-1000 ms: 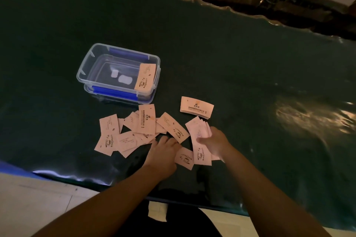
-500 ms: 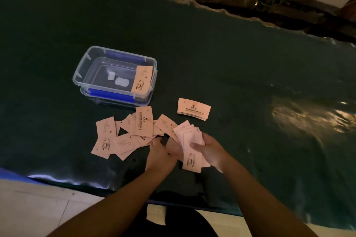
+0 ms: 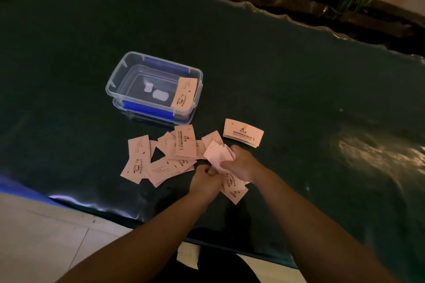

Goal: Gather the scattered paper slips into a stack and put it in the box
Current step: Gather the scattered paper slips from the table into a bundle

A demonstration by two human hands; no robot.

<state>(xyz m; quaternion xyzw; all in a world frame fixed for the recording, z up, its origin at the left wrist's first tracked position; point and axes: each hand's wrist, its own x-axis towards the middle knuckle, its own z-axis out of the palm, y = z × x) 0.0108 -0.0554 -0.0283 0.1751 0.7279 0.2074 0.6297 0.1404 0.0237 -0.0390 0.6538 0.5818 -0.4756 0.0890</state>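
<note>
The right hand (image 3: pixel 241 164) pinches a fanned bundle of paper slips (image 3: pixel 219 155) near the table's front edge, while the left hand (image 3: pixel 203 180) appears to close its fingers on the bundle's lower end, though dim light obscures the contact. Loose slips (image 3: pixel 161 158) lie just left; the slips are thin, light and slippery, so grip across the short edges. The box (image 3: pixel 128 76) behind stands open, with clear tabletop (image 3: pixel 299 87) around.

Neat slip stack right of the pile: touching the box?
Apart. Head view shows bare dark table between the neat stack and the clear box.
</note>
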